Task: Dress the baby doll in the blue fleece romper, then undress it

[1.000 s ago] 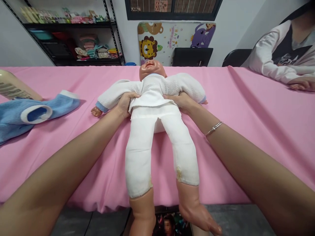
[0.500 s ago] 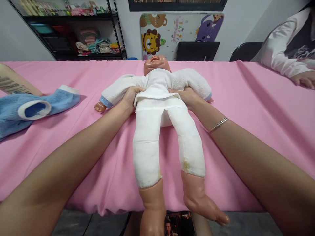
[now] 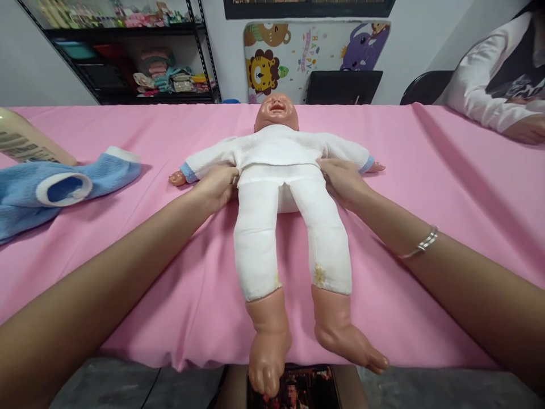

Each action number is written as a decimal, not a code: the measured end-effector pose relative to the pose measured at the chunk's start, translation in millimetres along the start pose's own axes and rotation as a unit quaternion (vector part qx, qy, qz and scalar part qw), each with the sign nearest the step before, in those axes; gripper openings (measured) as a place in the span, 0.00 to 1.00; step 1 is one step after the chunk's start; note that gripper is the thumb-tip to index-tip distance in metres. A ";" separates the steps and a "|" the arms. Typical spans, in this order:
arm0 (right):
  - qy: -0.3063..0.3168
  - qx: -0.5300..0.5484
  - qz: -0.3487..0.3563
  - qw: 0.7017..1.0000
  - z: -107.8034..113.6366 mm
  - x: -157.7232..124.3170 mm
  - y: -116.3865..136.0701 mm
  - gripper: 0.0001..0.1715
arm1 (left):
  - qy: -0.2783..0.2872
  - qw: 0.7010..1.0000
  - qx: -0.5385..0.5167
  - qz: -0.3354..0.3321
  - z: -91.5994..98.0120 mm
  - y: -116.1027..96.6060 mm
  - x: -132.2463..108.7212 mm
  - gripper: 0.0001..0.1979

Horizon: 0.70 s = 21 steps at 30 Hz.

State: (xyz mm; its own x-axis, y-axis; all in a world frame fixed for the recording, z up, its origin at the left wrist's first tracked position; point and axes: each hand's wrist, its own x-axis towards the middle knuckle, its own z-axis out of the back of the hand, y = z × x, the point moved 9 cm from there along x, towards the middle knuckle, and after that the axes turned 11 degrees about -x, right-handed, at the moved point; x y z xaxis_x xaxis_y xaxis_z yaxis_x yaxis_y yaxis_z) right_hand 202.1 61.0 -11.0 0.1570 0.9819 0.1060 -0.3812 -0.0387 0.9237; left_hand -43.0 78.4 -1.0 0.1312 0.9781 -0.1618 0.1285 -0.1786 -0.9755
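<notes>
A baby doll (image 3: pixel 276 196) lies on its back on the pink cloth, head away from me and feet over the near table edge. Its white top (image 3: pixel 279 146) with blue cuffs reaches the waist, above a white cloth body and legs. At the hem on the doll's left-of-picture side, my left hand (image 3: pixel 220 184) is closed on the top's edge, its fingertips partly hidden. My right hand (image 3: pixel 340 177) pinches the hem on the opposite side. To the left lie blue fleece pants (image 3: pixel 106 173) with white trim, beside a beige bottle (image 3: pixel 29 139).
The pink tablecloth (image 3: pixel 426 216) covers the table. Another person's sleeve and hand (image 3: pixel 528 128) rest at the far right. Behind stand a shelf (image 3: pixel 123 31) with folded cloths and a black chair (image 3: pixel 343 88). A lit screen (image 3: pixel 315 386) lies below the near edge.
The top's hem has been drawn straighter and flatter across the waist. Both hands have shifted outward and slightly nearer me. The doll's head and arms lie flatter, and its feet have moved slightly away.
</notes>
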 end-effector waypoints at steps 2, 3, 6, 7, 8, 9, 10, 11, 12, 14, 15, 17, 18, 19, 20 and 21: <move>0.045 0.054 -0.032 0.997 -0.6 -18.4 -1.7 0.08 | 0.037 0.999 0.020 0.006 0.6 -0.6 -13.2 0.12; 0.057 0.058 -0.022 0.996 0.3 -24.0 0.2 0.17 | 0.060 0.997 0.047 -0.004 0.0 -2.5 -17.8 0.14; 0.015 -0.010 0.051 0.999 10.5 -25.1 6.6 0.28 | 0.108 0.979 0.145 -0.096 -2.3 -14.4 -25.4 0.18; -0.012 -0.039 0.071 0.997 13.8 -22.3 7.6 0.24 | 0.109 0.970 0.173 -0.131 -1.8 -18.2 -26.3 0.18; -0.035 -0.066 0.084 0.994 16.1 -19.0 7.7 0.18 | 0.099 0.963 0.194 -0.161 0.2 -21.4 -26.4 0.18; -0.051 -0.084 0.090 0.991 17.2 -15.5 7.1 0.11 | 0.082 0.957 0.211 -0.183 3.3 -23.6 -25.8 0.17; -0.064 -0.093 0.089 0.990 18.7 -12.5 6.1 0.05 | 0.063 0.952 0.228 -0.197 7.1 -24.9 -24.8 0.14; -0.077 -0.094 0.085 0.989 21.2 -10.3 4.9 0.04 | 0.045 0.946 0.246 -0.206 11.0 -25.8 -23.5 0.12; -0.095 -0.089 0.080 0.988 26.0 -9.5 4.2 0.05 | 0.029 0.940 0.266 -0.212 14.7 -26.7 -22.3 0.09; -0.145 -0.080 0.077 0.983 40.4 -11.9 5.2 0.07 | 0.000 0.927 0.308 -0.215 21.9 -28.0 -19.3 0.06; -0.165 -0.088 0.081 0.979 47.1 -14.2 7.0 0.08 | -0.016 0.919 0.331 -0.212 25.6 -28.6 -17.6 0.05; -0.144 -0.139 0.098 0.975 48.4 -16.5 11.5 0.09 | -0.019 0.904 0.376 -0.201 28.3 -27.9 -14.0 0.04; -0.110 -0.173 0.106 0.973 43.8 -16.7 12.8 0.09 | 0.001 0.895 0.401 -0.194 25.8 -26.6 -12.6 0.04; -0.074 -0.201 0.112 0.970 38.0 -17.1 13.3 0.09 | 0.031 0.884 0.426 -0.189 21.3 -25.8 -12.4 0.04; -0.049 -0.218 0.118 0.968 33.7 -18.1 13.7 0.09 | 0.063 0.872 0.449 -0.185 16.7 -26.4 -13.6 0.06; -0.042 -0.221 0.124 0.966 32.3 -19.6 15.2 0.09 | 0.084 0.859 0.471 -0.182 14.1 -30.0 -16.0 0.08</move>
State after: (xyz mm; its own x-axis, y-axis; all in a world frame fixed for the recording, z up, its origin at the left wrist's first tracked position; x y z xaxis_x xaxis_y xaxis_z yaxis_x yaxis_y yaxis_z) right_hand 222.6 35.2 12.8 0.0774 0.9329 0.3516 -0.7661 -0.1701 0.6198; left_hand -62.8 69.6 28.7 0.4018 0.9070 0.1263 -0.6500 0.3796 -0.6583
